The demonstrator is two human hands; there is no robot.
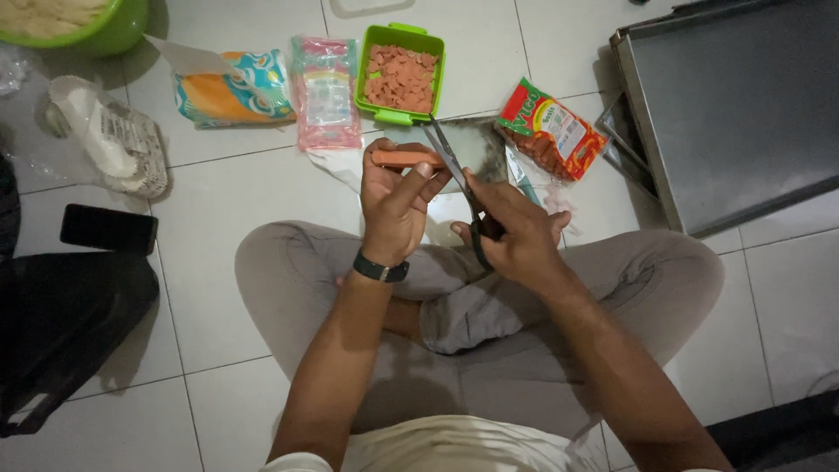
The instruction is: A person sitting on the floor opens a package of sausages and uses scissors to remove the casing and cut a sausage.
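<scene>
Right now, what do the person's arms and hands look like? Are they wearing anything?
Both arms are bare, with no sleeves and no gloves. The left hand has a dark band, like a watch or bracelet, around its wrist. The right hand wears nothing on hand or wrist. No rings show on any finger.

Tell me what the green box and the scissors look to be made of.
Green rectangular lidless box: apparently plastic, with a uniform bright colour, smooth walls and moulded clip tabs. Scissors in the right hand: blades look like grey metal with a dull sheen; dark handles, probably plastic.
</scene>
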